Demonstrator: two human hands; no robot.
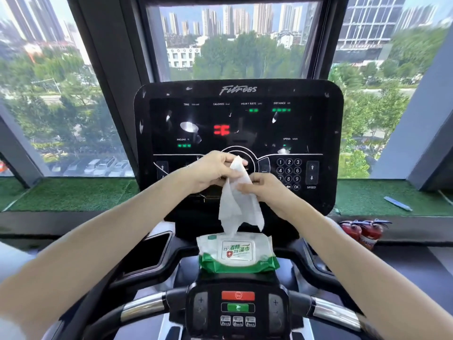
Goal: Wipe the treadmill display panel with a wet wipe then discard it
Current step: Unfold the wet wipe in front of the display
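Both hands work in front of the lower half of the treadmill display panel. The left hand pinches the upper edge of the wet wipe between thumb and fingertips, with the remaining fingers curled. The right hand pinches the same sheet lower down, on its right edge. The two pinch points sit close together, one above the other, and the sheet hangs slack below them. This two-point hold appears intended to open the folded wipe into a flat pad before it contacts the panel.

The lower tail of the wipe reaches down to the wet wipe pack, which lies directly below the hands on the treadmill console ledge. It cannot be determined whether the tail is free of the pack opening or only hangs in front of it. The pack is placed centrally, within reach of either hand, probably so that a sheet can be drawn straight upward.

The display panel stands just beyond the hands, powered, with lit green and red readouts. Pale smears and reflections show on its glossy face above the hands. The numeric keypad lies just to the right of the right hand, beyond its fingers. No wiping contact is made yet. No bin is visible near either hand.
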